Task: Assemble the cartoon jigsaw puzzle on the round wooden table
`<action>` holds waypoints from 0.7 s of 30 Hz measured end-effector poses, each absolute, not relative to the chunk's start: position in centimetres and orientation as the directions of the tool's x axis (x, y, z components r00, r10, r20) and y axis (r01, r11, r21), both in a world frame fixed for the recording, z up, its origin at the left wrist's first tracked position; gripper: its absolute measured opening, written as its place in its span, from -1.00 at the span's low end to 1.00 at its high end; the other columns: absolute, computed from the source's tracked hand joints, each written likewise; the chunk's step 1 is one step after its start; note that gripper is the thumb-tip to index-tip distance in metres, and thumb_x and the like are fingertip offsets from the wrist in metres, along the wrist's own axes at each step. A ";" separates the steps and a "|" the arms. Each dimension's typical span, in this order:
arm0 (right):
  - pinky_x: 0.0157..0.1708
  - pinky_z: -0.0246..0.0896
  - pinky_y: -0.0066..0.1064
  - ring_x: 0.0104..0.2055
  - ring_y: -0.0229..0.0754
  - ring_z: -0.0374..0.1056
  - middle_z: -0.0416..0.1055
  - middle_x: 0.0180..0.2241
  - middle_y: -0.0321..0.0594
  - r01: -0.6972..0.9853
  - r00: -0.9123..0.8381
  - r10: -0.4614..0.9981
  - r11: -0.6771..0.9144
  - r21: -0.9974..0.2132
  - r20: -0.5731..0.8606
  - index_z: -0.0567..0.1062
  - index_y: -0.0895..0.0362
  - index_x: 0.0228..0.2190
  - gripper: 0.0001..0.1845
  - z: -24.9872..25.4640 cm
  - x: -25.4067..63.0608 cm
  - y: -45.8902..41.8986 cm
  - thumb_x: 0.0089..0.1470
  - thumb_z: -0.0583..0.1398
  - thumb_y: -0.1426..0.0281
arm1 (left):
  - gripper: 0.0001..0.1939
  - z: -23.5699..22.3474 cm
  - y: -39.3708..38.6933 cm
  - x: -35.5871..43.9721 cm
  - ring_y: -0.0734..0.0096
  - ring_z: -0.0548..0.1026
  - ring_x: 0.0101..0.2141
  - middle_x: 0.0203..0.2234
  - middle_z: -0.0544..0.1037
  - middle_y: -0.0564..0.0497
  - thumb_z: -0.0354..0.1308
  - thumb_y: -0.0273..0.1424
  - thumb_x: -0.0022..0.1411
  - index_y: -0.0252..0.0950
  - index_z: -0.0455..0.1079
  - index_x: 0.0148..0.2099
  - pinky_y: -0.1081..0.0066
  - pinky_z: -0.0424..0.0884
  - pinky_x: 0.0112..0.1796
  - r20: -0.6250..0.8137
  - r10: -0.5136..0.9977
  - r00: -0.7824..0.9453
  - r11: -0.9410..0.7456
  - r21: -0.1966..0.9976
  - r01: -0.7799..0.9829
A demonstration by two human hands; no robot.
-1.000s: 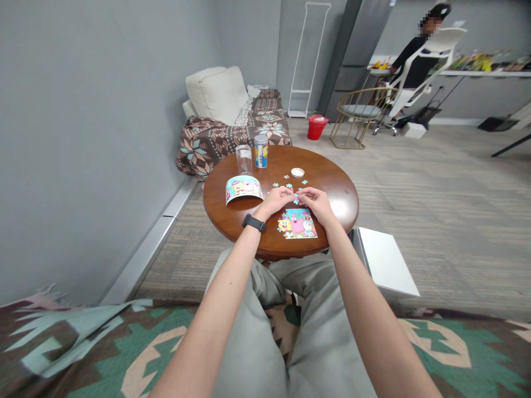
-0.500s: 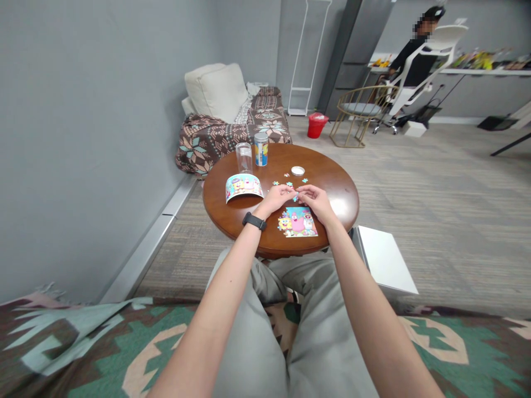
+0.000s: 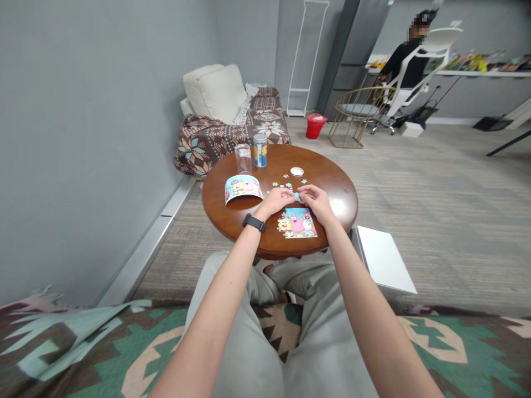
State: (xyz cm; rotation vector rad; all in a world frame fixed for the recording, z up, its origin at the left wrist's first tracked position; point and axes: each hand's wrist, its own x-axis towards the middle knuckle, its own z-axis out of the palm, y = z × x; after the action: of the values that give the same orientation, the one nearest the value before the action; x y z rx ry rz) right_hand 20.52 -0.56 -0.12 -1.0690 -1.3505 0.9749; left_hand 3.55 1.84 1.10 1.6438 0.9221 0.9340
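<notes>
On the round brown surface (image 3: 342, 185) stand one clear glass container (image 3: 243, 159) and one printed can (image 3: 260, 151), its contents hidden, near one round lid (image 3: 297, 172) and one curved picture card (image 3: 243, 187). The left hand (image 3: 281, 200) and right hand (image 3: 315, 200) nearly meet, fingers narrowed at a blue piece (image 3: 297, 195), though which grips it I cannot tell. One partly joined puzzle (image 3: 297, 224) lies just nearer the person, below several loose pieces (image 3: 289, 185).

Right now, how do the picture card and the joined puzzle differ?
The picture card is curved; the joined puzzle lies flat. The card's visible edges look smooth; the puzzle's left edge is jagged. The card sits farther from the person; the puzzle nearer. Both bear cartoon figures.
</notes>
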 end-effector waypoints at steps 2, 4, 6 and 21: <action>-0.48 0.24 -0.44 -0.48 -0.28 0.32 0.46 -0.49 -0.31 0.061 0.011 0.966 0.256 -0.965 0.257 0.53 0.12 -0.36 -0.71 0.0 20.5 -0.6 -0.17 0.34 0.23 | -0.71 1.1 1.8 3.5 0.55 0.19 -0.54 -0.65 0.28 0.16 0.35 -0.21 -0.02 -0.36 0.47 -0.43 0.46 0.09 -0.45 0.144 0.899 0.413 -0.213 0.969 0.125; -0.48 0.24 -0.44 -0.49 -0.29 0.32 0.46 -0.50 -0.32 0.062 0.004 0.967 0.255 -0.965 0.256 0.53 0.12 -0.37 -0.72 0.1 20.5 -0.7 -0.16 0.34 0.24 | -0.71 1.1 1.8 3.5 0.54 0.20 -0.54 -0.64 0.30 0.15 0.34 -0.21 -0.01 -0.36 0.48 -0.42 0.46 0.11 -0.45 0.142 0.905 0.400 -0.205 0.972 0.118; -0.48 0.24 -0.44 -0.50 -0.30 0.32 0.45 -0.50 -0.32 0.058 -0.004 0.967 0.253 -0.966 0.254 0.53 0.12 -0.38 -0.72 0.2 20.5 -0.8 -0.17 0.35 0.24 | -0.71 1.1 1.8 3.4 0.55 0.22 -0.55 -0.65 0.32 0.14 0.34 -0.21 0.00 -0.37 0.48 -0.42 0.47 0.13 -0.46 0.127 0.915 0.383 -0.180 0.978 0.104; -0.16 0.30 -0.24 -0.28 -0.05 0.43 0.56 -0.36 -0.07 0.406 0.575 0.746 0.097 -0.909 0.336 0.55 0.19 -0.37 -0.75 -0.1 20.9 -0.8 -0.05 0.10 0.43 | -0.75 2.6 1.7 2.3 0.67 -0.05 -0.72 -0.71 0.00 0.24 0.14 -0.36 0.18 -0.28 0.23 -0.51 0.57 -0.16 -0.67 0.059 0.996 -0.063 -0.080 0.902 -0.424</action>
State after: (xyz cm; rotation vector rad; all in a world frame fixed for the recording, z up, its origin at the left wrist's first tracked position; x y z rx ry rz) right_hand 20.88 -0.80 -0.14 -1.5247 -1.0185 0.3305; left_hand 2.33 1.72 2.59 0.9024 0.8758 1.4732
